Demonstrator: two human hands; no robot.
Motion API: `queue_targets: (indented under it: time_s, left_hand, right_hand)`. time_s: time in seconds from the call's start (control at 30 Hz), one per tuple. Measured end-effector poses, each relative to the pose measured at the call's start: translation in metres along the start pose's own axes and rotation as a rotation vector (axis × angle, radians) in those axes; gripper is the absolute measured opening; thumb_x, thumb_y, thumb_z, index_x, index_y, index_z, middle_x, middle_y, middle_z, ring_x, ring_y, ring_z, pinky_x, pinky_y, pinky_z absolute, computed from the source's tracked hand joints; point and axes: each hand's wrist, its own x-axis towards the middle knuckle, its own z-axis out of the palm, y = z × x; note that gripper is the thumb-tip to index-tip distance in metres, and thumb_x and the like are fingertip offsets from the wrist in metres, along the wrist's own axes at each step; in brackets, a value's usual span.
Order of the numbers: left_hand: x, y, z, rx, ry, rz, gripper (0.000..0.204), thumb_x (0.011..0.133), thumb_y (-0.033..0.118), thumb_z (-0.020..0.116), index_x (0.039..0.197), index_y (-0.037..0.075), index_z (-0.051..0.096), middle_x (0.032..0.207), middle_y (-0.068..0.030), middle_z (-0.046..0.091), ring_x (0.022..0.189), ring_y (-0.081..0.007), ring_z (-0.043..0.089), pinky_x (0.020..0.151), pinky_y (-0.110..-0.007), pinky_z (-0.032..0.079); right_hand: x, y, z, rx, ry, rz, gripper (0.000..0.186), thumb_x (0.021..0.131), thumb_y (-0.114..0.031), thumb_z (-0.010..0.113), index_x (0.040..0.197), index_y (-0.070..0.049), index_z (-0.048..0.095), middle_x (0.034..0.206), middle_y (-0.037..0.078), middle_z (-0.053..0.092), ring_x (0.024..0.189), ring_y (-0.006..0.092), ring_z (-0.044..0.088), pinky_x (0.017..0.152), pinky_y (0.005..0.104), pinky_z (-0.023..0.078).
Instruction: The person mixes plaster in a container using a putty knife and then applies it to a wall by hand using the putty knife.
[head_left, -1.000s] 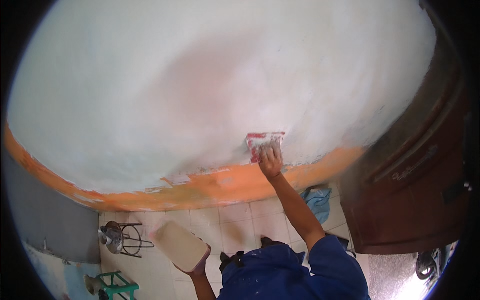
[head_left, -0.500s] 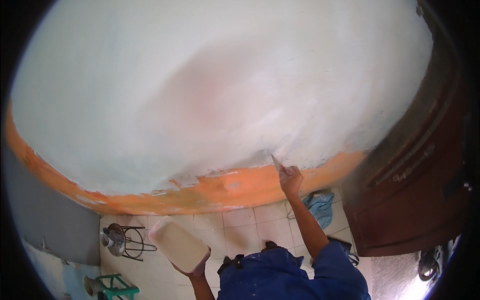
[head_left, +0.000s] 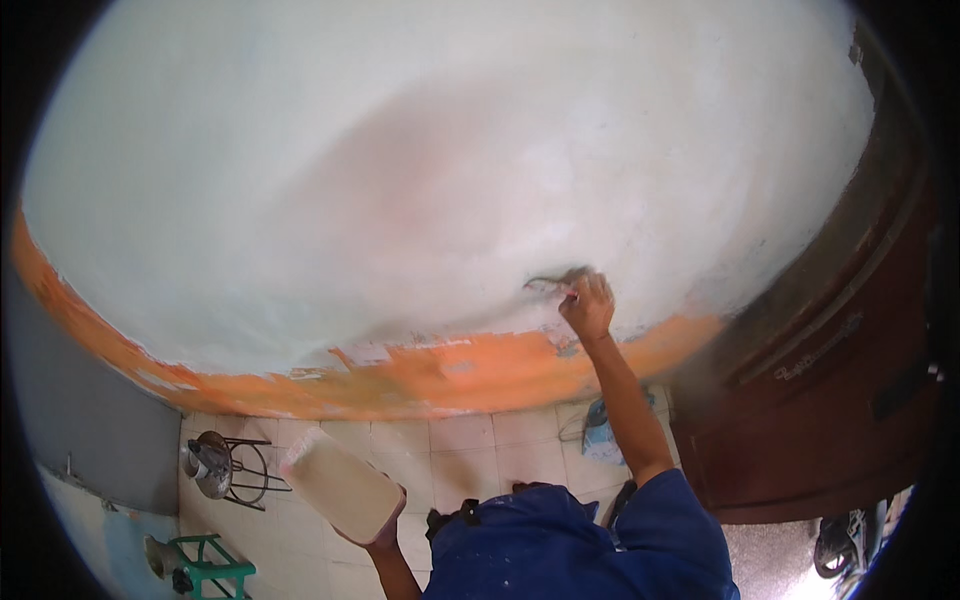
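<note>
My right hand (head_left: 590, 304) is raised to the wall, its fingers closed round a putty knife (head_left: 546, 285) whose blade lies against the white coating. That coating covers most of the wall (head_left: 450, 200), ending in a ragged lower edge above an orange band (head_left: 480, 370). Low on the left, my left hand (head_left: 384, 535) grips the near end of a shallow rectangular tub (head_left: 348, 488). Pale cream filler spreads over the inside of the tub. Most of the left fingers are hidden beneath it.
A round stool (head_left: 214, 468) with metal legs and items on top stands on the tiled floor at left, near a green plastic stool (head_left: 212, 568). A dark red-brown door (head_left: 800, 420) bounds the right side. A blue bag (head_left: 604, 432) lies by the wall's foot.
My right hand has moved up the wall with the putty knife, whose blade has turned from pointing steeply up to nearly level. The tub remains in my left hand.
</note>
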Motion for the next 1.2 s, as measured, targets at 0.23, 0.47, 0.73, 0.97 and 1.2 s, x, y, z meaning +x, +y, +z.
queue_targets:
  time_s: [0.23,0.47,0.73,0.97,1.2]
  left_hand:
    - [0.004,-0.002,-0.012,-0.014,-0.027,-0.083,0.065,0.083,0.05,0.057,0.136,0.015,0.041,0.125,-0.0132,0.044,0.115,-0.0319,0.043,0.089,-0.054,0.032]
    - [-0.001,-0.013,-0.036,0.749,0.104,0.079,0.065,0.084,0.051,0.055,0.135,0.013,0.042,0.125,-0.0144,0.045,0.113,-0.0336,0.045,0.088,-0.054,0.035]
    - [-0.009,-0.013,-0.032,0.306,0.056,-0.033,0.068,0.083,0.051,0.056,0.138,0.015,0.038,0.125,-0.0162,0.044,0.114,-0.0344,0.046,0.089,-0.054,0.035]
    - [-0.001,-0.009,-0.033,0.188,-0.03,-0.071,0.068,0.083,0.051,0.057,0.137,0.014,0.039,0.129,-0.0149,0.042,0.114,-0.0344,0.046,0.091,-0.056,0.034]
    - [-0.007,-0.007,-0.034,0.136,-0.003,-0.084,0.064,0.084,0.051,0.055,0.136,0.015,0.042,0.129,-0.0139,0.043,0.115,-0.0334,0.045,0.091,-0.055,0.033]
  right_hand:
    - [0.034,0.009,-0.066,-0.049,-0.017,-0.075,0.022,0.057,0.003,0.061,0.075,-0.006,0.052,0.073,0.011,0.048,0.068,0.0307,0.052,0.058,0.0411,0.045]
    - [0.028,-0.033,-0.074,0.1,0.158,-0.222,0.029,0.071,0.005,0.069,0.099,0.002,0.064,0.103,0.017,0.064,0.097,0.0342,0.063,0.08,0.0412,0.054]
    - [-0.02,-0.047,0.007,-0.022,0.09,-0.173,0.028,0.069,-0.005,0.07,0.096,-0.002,0.066,0.098,0.01,0.064,0.095,0.0321,0.064,0.078,0.0391,0.056]
    - [-0.124,-0.05,0.005,0.076,-0.357,0.001,0.028,0.067,-0.006,0.07,0.094,-0.002,0.066,0.095,0.009,0.064,0.095,0.0303,0.064,0.076,0.0378,0.056]
    - [-0.003,-0.053,-0.023,0.074,0.072,-0.184,0.023,0.069,-0.002,0.07,0.091,0.0,0.066,0.095,0.01,0.063,0.095,0.0314,0.064,0.076,0.0395,0.056]
